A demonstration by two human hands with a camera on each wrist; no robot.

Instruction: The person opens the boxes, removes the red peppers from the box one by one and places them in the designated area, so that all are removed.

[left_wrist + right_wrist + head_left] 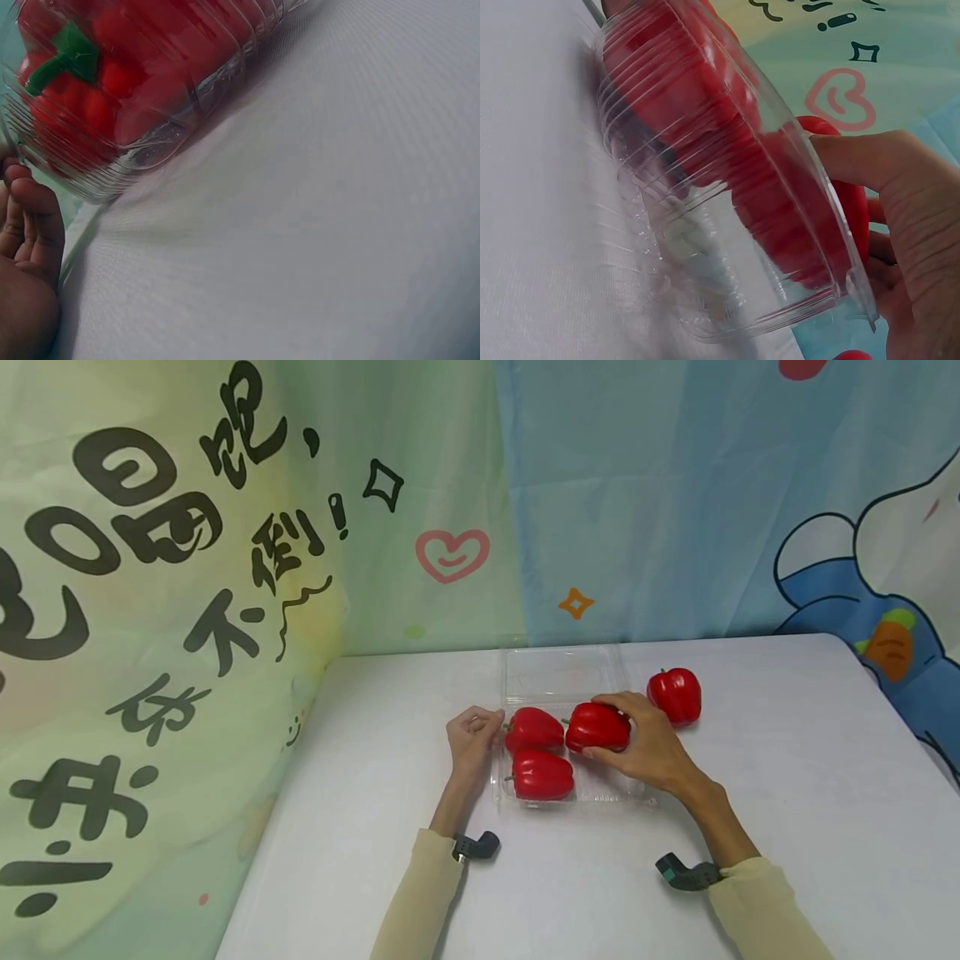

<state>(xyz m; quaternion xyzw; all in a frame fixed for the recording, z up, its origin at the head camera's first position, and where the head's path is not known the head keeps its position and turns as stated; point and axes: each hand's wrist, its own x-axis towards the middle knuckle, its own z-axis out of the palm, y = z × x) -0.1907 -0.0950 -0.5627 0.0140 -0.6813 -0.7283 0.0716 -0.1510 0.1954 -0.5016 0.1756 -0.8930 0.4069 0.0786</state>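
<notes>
A clear plastic clamshell box (607,789) lies with its lid folded back. Inside its left half sit two red bell peppers, a rear one (534,730) and a front one (543,776), stems to the left. My right hand (651,745) grips a third red bell pepper (597,727) between thumb and fingers, at the box's rear right. In the right wrist view that hand (915,217) is beside the box wall. My left hand (474,737), fingers curled, pinches the box's left rim; the left wrist view shows its fingertips at the ribbed wall (82,176).
Another red bell pepper (675,697) stands on the white table (795,760), behind and right of the box. The transparent lid (558,672) lies toward the back edge. A printed curtain (645,510) hangs behind the table.
</notes>
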